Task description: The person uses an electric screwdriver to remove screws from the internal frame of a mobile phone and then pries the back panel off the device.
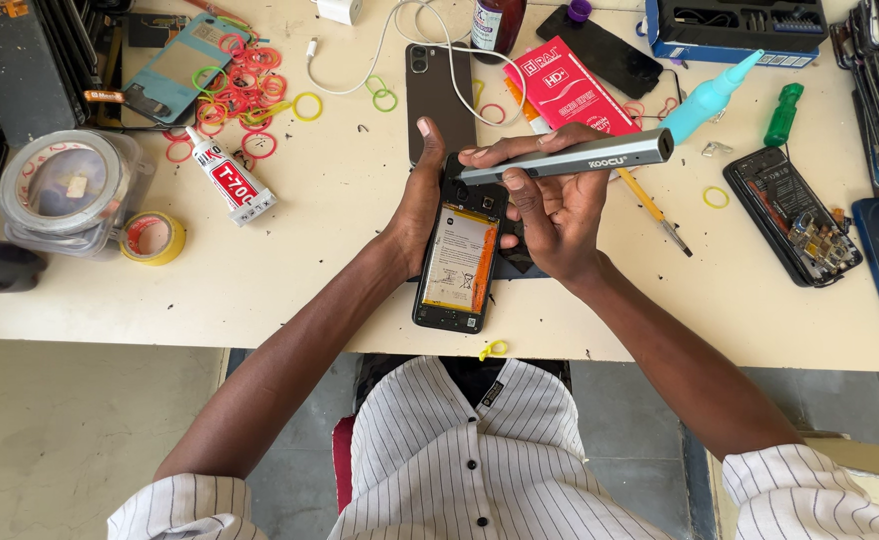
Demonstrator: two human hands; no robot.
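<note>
Cluttered cream workbench [340, 260] carries an opened phone [457, 260] at its near edge. Left hand [422, 205] clasps the phone's left side; right hand [550, 205] grips a grey electric screwdriver [570, 158], tip on the phone's top. Beyond the phone lies a back cover [440, 95].

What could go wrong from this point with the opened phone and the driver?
The grey electric screwdriver in the right hand works right above the exposed battery; a slip might gouge it. The opened phone, steadied by the left hand, lies near the table edge and might slide off.
</note>
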